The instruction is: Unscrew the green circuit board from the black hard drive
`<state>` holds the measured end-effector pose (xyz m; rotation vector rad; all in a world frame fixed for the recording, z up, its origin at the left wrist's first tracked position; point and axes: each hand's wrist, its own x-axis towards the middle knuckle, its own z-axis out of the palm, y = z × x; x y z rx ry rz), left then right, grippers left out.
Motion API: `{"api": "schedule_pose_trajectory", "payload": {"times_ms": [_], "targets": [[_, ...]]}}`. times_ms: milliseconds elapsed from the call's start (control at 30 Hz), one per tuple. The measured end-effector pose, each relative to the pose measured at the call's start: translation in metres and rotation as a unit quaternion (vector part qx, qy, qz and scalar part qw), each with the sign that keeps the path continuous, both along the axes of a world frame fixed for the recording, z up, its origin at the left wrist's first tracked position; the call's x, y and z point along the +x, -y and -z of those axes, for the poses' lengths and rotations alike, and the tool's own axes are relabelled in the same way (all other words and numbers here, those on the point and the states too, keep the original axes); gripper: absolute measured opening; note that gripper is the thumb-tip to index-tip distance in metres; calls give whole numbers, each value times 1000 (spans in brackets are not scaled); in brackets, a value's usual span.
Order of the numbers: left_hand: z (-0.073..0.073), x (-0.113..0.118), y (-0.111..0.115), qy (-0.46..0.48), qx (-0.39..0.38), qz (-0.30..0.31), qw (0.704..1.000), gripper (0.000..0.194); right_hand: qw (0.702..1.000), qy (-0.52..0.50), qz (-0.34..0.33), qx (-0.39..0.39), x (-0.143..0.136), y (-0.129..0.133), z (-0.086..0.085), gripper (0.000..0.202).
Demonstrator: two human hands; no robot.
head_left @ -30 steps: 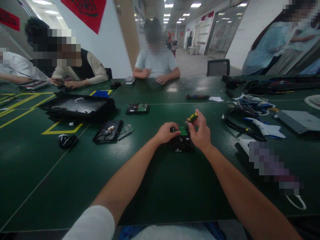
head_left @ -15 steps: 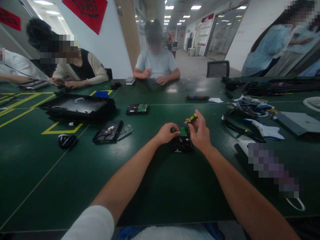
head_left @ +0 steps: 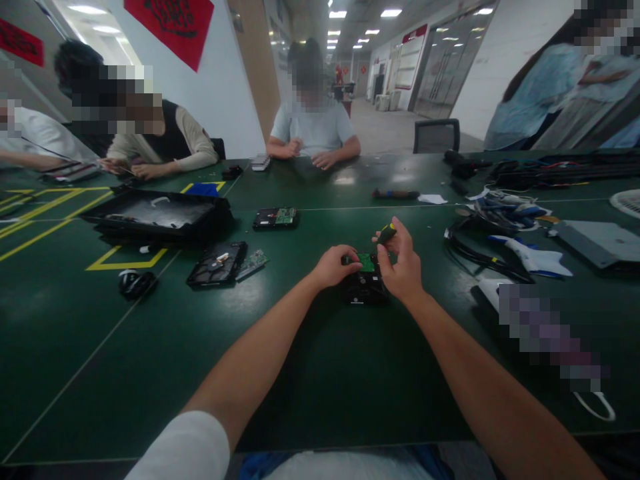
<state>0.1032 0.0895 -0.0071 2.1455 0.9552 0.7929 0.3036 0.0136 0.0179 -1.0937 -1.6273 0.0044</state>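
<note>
A black hard drive with a green circuit board on its upper part lies on the table in front of me. My left hand grips the drive's left side, thumb by the board's edge. Above the board's right side, my right hand holds a screwdriver by its dark, yellow-marked handle between thumb and fingers. The handle leans up and to the right. Its tip is hidden or too small to make out.
Left of my hands lie another opened drive, a loose circuit board and a black tray. Farther back is a third drive. Cables and a grey metal box sit on the right. A person sits opposite.
The screwdriver handle has turned in my right fingers, showing less yellow now. My left hand and the hard drive stay in place.
</note>
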Motion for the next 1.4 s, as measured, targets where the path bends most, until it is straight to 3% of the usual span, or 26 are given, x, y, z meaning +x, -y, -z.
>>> {"api": "schedule_pose_trajectory", "payload": {"times_ms": [267,467,700,900,1100,1300,1400], "targets": [[1,1,-1,6,5,2,1000,14,997,21,62,41,4,-3,2,67],[-1,1,1,9,0,3,1000,13,1000,-8,8,7,2,-2,4,69],[-1,0,1,7,2,4,1000,13,996,44,64,42,1,-2,3,68],[-2,0,2,9,-1,1,1000,12,1000,10,6,19,-1,0,1,66],[-1,0,1,8,1,1,1000,12,994,62,67,57,0,-2,5,68],[1,0,0,10,3,1,1000,13,999,19,25,30,0,-1,4,67],[0,0,0,9,1,2,1000,13,998,15,40,36,1,-2,5,67]]}}
